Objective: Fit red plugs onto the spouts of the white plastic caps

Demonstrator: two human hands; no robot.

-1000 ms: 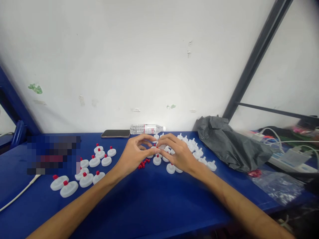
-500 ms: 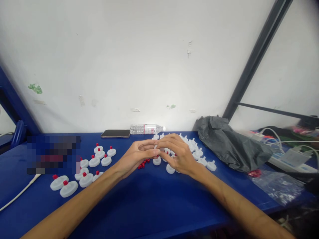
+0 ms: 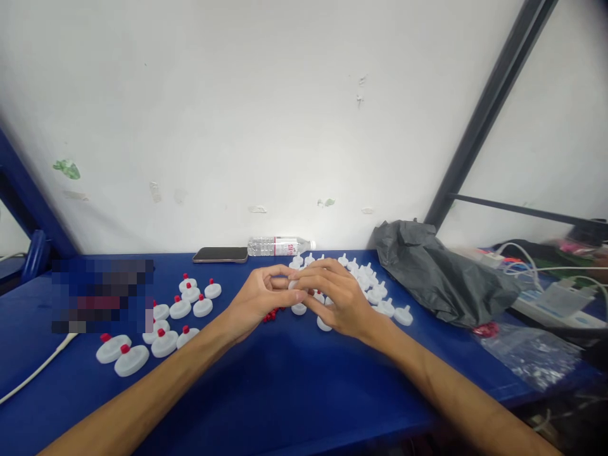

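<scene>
My left hand (image 3: 259,296) and my right hand (image 3: 339,294) meet above the middle of the blue table. Between their fingertips is a white nozzle lid (image 3: 293,285), mostly covered by the fingers. Both hands are closed on it, thumbs on the near side. Just below them lies a small pile of red tips (image 3: 272,314). Beneath and behind my right hand stand several white lids with bare nozzles (image 3: 377,292), a few near ones partly hidden. To the left of my left hand sit several white lids with red tips (image 3: 164,342).
A phone (image 3: 220,254) and a clear water bottle (image 3: 280,246) lie along the wall. At the right are a dark plastic bag (image 3: 441,272), a clear bag (image 3: 534,358) and a power strip with cables (image 3: 560,304). A white cable (image 3: 40,368) runs along the left.
Both hands have shifted slightly at the fingertips, and a little more of the white lid shows between them. Nothing on the table has visibly moved.
</scene>
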